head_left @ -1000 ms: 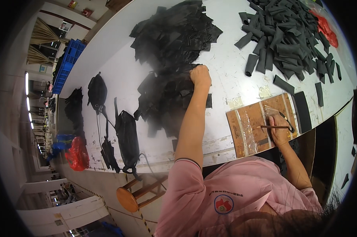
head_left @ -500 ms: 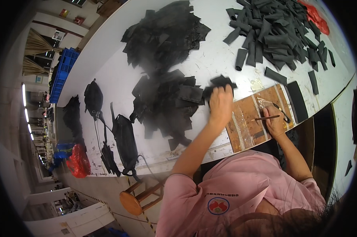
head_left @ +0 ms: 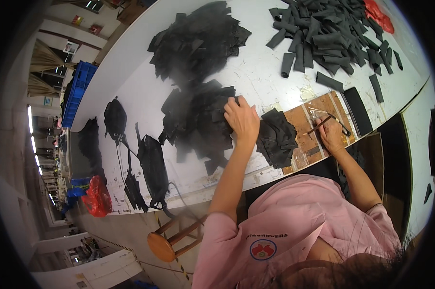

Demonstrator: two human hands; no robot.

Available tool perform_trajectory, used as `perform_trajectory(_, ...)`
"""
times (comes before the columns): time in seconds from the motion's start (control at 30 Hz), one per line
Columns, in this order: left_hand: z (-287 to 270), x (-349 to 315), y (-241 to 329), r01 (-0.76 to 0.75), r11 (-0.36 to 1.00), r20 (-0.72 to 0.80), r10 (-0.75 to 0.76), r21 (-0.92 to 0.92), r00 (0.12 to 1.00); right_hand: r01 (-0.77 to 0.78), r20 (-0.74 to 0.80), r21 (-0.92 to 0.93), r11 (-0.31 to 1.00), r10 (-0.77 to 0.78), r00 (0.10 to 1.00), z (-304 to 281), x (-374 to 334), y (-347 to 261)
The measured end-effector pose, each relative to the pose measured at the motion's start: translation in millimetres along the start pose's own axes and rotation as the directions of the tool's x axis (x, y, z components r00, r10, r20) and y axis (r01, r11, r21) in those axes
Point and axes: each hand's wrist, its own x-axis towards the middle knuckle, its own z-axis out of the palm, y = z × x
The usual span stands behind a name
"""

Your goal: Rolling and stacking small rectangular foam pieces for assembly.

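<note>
My left hand (head_left: 243, 121) rests on the right edge of a loose pile of black fabric pieces (head_left: 198, 115). Its fingers are bent and slightly apart, and I see no piece lifted in them. Beside that hand, a crumpled bunch of black fabric (head_left: 277, 138) overlaps the left side of a brown board (head_left: 299, 117) with clear tape across it. Over the board's right part, my right hand (head_left: 331, 136) is closed around a thin dark brown stick-like tool (head_left: 318, 124). A black looped handle (head_left: 346, 130) shows next to its fingers; what it belongs to is unclear.
Another black fabric pile (head_left: 196, 43) lies farther back on the white table (head_left: 256, 72). Dark rolled tubes (head_left: 330, 38) are heaped at the far right. Black pouches with straps (head_left: 152, 166) lie at the left. A wooden stool (head_left: 160, 246) stands below the table edge.
My left hand has moved left from the board's edge to the fabric pile. The black bunch it was handling now lies spread beside and on the board. My right hand still grips the brown tool.
</note>
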Motion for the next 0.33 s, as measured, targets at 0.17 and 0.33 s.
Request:
perform_trajectory(0.17,53.3,5.3,-31.9,0.054,0.901,0.146,-0.128,0.429,0.981,-0.009,-0.026,0.019,1.0,0.009,1.0,2.7,-3.5,0.2)
perform_trajectory(0.33,57.9,1.5,-42.7,0.07,0.938,0.146,-0.126,0.339,0.981,-0.04,-0.021,0.013,0.999,0.04,0.999,1.7,-1.9,-0.4)
